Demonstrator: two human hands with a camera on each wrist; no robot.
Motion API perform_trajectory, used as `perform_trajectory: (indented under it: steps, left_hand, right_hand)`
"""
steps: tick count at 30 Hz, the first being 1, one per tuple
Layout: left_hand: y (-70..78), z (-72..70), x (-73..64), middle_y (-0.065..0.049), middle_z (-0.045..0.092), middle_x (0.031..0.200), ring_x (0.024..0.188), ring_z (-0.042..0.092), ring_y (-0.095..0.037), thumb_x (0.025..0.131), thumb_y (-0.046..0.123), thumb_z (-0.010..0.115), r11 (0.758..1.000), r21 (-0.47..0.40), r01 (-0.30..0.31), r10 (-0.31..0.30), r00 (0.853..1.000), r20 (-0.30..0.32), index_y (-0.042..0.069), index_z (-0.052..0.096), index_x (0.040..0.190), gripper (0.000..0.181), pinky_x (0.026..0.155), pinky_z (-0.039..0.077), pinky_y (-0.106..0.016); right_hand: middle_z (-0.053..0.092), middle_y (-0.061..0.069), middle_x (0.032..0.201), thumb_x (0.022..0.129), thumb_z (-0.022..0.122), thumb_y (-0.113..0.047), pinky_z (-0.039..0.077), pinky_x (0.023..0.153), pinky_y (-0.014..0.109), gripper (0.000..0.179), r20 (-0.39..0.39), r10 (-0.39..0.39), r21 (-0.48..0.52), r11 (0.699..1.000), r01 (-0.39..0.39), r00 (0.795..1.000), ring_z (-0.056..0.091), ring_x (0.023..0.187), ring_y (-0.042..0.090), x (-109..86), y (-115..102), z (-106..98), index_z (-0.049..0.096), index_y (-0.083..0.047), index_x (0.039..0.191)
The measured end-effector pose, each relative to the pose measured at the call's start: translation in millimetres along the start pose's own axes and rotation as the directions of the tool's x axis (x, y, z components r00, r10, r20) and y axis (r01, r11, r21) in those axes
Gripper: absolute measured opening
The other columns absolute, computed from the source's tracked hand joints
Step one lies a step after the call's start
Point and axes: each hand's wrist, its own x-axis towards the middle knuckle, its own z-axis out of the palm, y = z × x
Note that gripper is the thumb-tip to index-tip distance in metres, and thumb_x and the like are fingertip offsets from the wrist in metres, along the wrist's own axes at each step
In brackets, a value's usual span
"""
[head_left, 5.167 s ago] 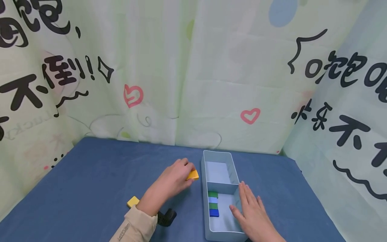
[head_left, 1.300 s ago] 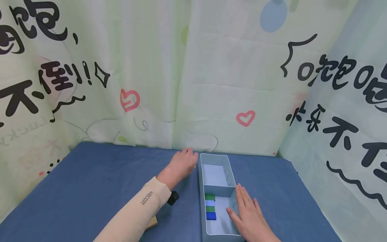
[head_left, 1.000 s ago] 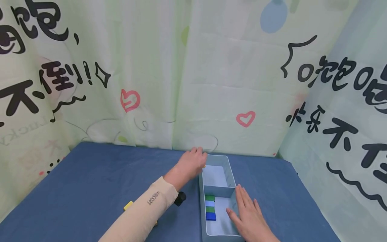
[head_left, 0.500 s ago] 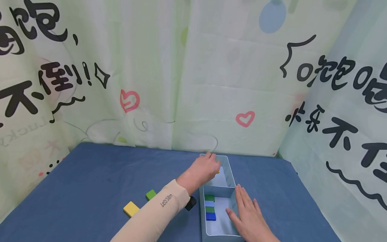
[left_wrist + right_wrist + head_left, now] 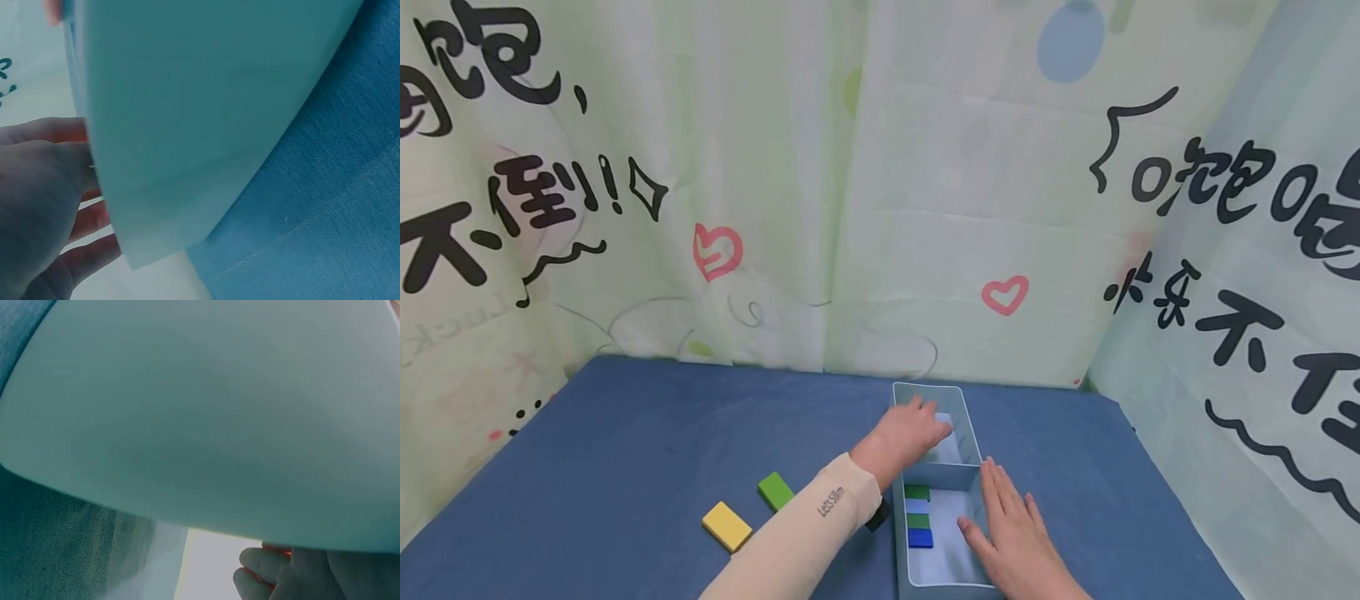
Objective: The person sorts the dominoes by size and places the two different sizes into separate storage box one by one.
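Note:
A pale blue two-compartment box [image 5: 975, 567] stands on the table. My left hand [image 5: 906, 433] reaches into its far compartment, fingers loosely spread, and no block shows at them; the box wall [image 5: 187, 125] covers their tips in the left wrist view. Flat along the outer side of the box lies my right hand [image 5: 1022, 537], fingers straight, touching the right wall near the divider. In the near compartment, a row of blocks runs down the left side: a green block [image 5: 917, 492], a light blue block [image 5: 917, 506], another green block [image 5: 918, 521] and a dark blue block [image 5: 921, 538].
Left of the box, a yellow block [image 5: 727, 526] and a green block [image 5: 775, 490] lie on the blue tablecloth [image 5: 647, 450]. My left sleeve [image 5: 808, 529] crosses the cloth beside them. A printed curtain [image 5: 895, 208] closes off the back and sides.
My left hand has carried a yellow block from left of the box over its rim into the far compartment; the block no longer shows and the fingers have loosened. My right hand stays at the box.

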Motion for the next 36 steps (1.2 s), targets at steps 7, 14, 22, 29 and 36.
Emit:
perform_trajectory:
  steps: [7,14,22,29,36]
  left_hand:
    - [0.6,6.0,4.1,0.008,0.067,0.106,0.095,0.062,-0.01,0.094,0.026,0.068,0.998,-0.059,-0.009,0.013,0.998,0.057,0.033,0.071,0.109,0.017,0.076,0.054,-0.022]
    - [-1.7,12.2,9.5,0.011,0.072,0.095,0.083,0.066,-0.005,0.091,0.021,0.072,0.995,-0.101,-0.025,0.029,0.999,0.041,0.031,0.073,0.106,0.018,0.072,0.054,-0.019]
    - [-0.9,8.5,9.4,0.012,0.072,0.096,0.083,0.067,-0.005,0.089,0.023,0.074,0.997,-0.076,-0.006,0.011,0.997,0.071,0.031,0.072,0.108,0.021,0.073,0.055,-0.018]
    - [0.0,6.0,9.1,0.014,0.073,0.098,0.084,0.068,-0.003,0.087,0.024,0.075,0.996,-0.092,0.003,0.006,0.995,0.098,0.033,0.074,0.106,0.021,0.073,0.055,-0.017]
    - [1.4,6.5,12.6,0.015,0.073,0.102,0.087,0.067,-0.003,0.088,0.024,0.074,0.995,-0.099,0.017,0.0,0.986,0.168,0.034,0.072,0.112,0.026,0.075,0.055,-0.017]
  right_hand:
    - [0.013,0.022,0.165,0.098,0.051,-0.054,0.008,0.113,0.074,0.089,-0.004,0.005,0.008,1.0,-0.005,1.0,0.013,0.151,0.043,0.5,0,1,0.011,0.0,0.157]
    - [0.013,0.021,0.165,0.098,0.051,-0.053,0.008,0.113,0.073,0.089,-0.001,0.008,0.012,1.0,-0.008,1.0,0.013,0.152,0.042,0.7,0,1,0.011,0.0,0.157]
    - [0.013,0.022,0.164,0.098,0.051,-0.055,0.008,0.113,0.074,0.09,0.006,0.019,0.003,1.0,-0.019,1.0,0.013,0.151,0.044,1.7,0,1,0.012,0.001,0.157]
    - [0.013,0.021,0.165,0.098,0.051,-0.054,0.009,0.114,0.073,0.09,0.005,0.022,0.007,1.0,-0.022,1.0,0.013,0.152,0.043,0.9,0,1,0.011,0.0,0.157]
    - [0.013,0.021,0.165,0.098,0.052,-0.051,0.008,0.114,0.073,0.089,-0.001,0.023,0.018,1.0,-0.023,1.0,0.013,0.152,0.042,0.5,0,1,0.011,0.0,0.157]
